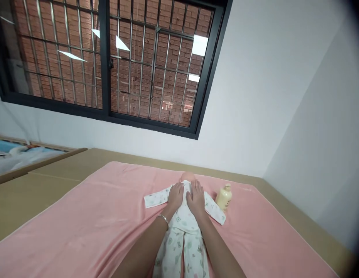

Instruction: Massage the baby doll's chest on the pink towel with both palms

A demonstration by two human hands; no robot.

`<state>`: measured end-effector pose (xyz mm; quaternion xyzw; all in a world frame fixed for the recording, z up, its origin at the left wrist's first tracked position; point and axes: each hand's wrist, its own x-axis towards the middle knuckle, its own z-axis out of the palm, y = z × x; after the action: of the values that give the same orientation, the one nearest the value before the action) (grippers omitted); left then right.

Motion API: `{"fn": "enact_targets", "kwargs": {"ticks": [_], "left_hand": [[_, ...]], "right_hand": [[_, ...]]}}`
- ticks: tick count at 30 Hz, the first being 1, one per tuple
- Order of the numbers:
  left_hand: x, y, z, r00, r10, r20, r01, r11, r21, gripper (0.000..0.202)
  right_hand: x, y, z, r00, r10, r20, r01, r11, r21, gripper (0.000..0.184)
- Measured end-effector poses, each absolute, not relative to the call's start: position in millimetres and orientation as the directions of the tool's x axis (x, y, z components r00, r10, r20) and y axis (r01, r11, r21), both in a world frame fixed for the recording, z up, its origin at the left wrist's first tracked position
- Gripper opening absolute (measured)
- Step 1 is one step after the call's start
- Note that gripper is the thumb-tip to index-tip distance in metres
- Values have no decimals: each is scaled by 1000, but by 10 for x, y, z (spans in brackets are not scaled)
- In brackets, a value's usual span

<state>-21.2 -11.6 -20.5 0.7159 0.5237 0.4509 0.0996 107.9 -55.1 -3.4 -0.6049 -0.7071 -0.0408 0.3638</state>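
A baby doll (185, 214) in a white printed top and trousers lies stretched out on a pink blanket (110, 208), its head at the far end and its sleeves spread to both sides. My left hand (176, 195) rests flat on the left of the doll's upper body, fingers pointing away from me. On the right side of the same upper body lies my right hand (197, 197), its fingers also extended. A silver bracelet (163, 220) circles my left wrist. Just right of the doll's right-hand sleeve stands a pale yellow bottle (224, 197).
The blanket covers a tan board surface (52, 185) that meets white walls (254, 96) at the back and right. Behind it is a dark-framed window (105, 58) with metal bars. At far left, an open-topped box (31, 166) holds plastic-wrapped items.
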Motion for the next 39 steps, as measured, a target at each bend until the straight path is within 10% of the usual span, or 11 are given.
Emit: {"fn": "enact_targets", "kwargs": {"ticks": [17, 29, 35, 39], "left_hand": [[-271, -268, 49, 26, 871, 491, 719, -357, 596, 45], [-312, -456, 470, -98, 944, 316, 771, -129, 624, 60], [-28, -651, 774, -7, 958, 286, 226, -277, 934, 47], [437, -727, 888, 356, 932, -69, -291, 181, 939, 47]], "right_hand": [[1021, -676, 11, 36, 856, 516, 896, 201, -395, 60], [1112, -865, 491, -314, 927, 206, 823, 374, -427, 55], [1761, -1076, 1031, -145, 922, 359, 672, 358, -648, 56], [2277, -1102, 1092, 120, 893, 434, 698, 235, -677, 62]]}}
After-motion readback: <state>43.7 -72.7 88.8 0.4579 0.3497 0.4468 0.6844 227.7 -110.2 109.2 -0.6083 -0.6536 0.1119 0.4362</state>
